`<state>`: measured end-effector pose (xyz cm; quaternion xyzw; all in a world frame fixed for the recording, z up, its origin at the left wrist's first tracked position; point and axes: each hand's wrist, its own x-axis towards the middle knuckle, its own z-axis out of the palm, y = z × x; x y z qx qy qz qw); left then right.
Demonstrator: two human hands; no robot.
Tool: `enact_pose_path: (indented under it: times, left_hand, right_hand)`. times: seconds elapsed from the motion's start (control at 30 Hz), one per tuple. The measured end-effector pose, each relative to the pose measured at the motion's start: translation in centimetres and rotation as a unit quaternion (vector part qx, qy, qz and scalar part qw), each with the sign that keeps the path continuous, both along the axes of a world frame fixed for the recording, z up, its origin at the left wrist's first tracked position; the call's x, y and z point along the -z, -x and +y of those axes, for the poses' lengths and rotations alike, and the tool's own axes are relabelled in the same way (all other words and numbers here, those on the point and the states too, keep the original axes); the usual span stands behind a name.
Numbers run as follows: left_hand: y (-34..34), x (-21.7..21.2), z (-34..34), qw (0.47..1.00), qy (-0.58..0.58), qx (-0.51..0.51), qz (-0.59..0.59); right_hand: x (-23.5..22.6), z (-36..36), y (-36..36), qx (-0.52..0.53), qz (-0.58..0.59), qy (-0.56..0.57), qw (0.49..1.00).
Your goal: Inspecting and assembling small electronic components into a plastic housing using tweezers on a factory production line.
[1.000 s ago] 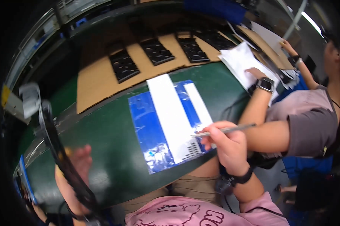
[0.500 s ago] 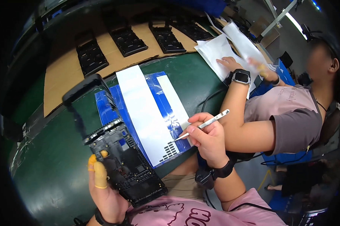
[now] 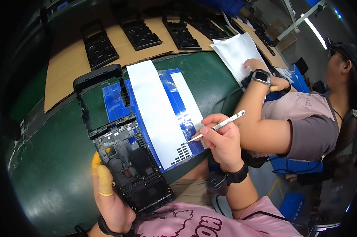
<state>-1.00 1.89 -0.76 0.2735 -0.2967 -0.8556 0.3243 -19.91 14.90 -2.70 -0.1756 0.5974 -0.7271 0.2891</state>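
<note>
My left hand [image 3: 107,193], with yellow finger cots on two fingertips, grips the left edge of a black plastic housing [image 3: 133,170]. The housing has a handle-like frame at its far end, and its ribbed inner side with small brass-coloured inserts faces up. In my right hand [image 3: 224,144] is a pair of white tweezers [image 3: 218,126], pinched between thumb and fingers. The tip is at the upper end of several small black rectangular pads [image 3: 181,154] on a white backing sheet [image 3: 153,106]. Whether a pad is in the tip is too small to tell.
Under the sheet lies a blue plastic-wrapped pack [image 3: 172,94], with a narrow white strip [image 3: 188,102] beside it. Several black housings [image 3: 141,33] rest on cardboard [image 3: 66,67] along the far side. At right, a co-worker's arm [image 3: 249,114] reaches over white sheets [image 3: 238,55].
The housing in my left hand has turned to face up more squarely. My right hand keeps the tweezers at the pads. The co-worker's hands have shifted on the white sheets.
</note>
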Motion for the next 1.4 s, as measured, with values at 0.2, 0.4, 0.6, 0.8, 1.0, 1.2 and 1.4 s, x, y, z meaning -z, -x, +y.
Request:
enact_pose_path:
  times: [0.2,0.4,0.6,0.8,1.0,1.2,1.4]
  left_hand:
    - [-0.6,-0.2,-0.1,1.0,-0.011,0.012,0.02]
    - [-0.9,-0.1,-0.2,0.998,-0.02,0.031,0.045]
    - [-1.5,0.0,-0.1,0.997,-0.048,-0.014,0.061]
    - [-1.7,0.4,-0.7,0.993,-0.052,0.022,0.103]
    - [-2.0,0.6,-0.7,0.992,-0.058,0.021,0.111]
    - [-2.0,0.2,-0.8,0.991,-0.067,0.001,0.113]
    - [-1.7,0.0,-0.8,0.991,-0.072,0.0,0.112]
  right_hand:
    - [-0.2,0.1,-0.3,-0.005,0.004,0.018,1.0]
    - [-0.3,0.2,-0.7,0.008,0.0,0.02,1.0]
    - [-3.8,-0.3,-4.7,-0.01,0.029,0.105,0.994]
    - [-4.5,-2.3,-9.7,-0.172,0.075,0.089,0.978]
    - [-3.6,-3.4,-10.2,-0.17,0.024,0.099,0.98]
    - [-3.5,-3.8,-10.5,-0.168,0.028,0.089,0.981]
    - [-3.5,-3.8,-10.3,-0.162,0.023,0.091,0.982]
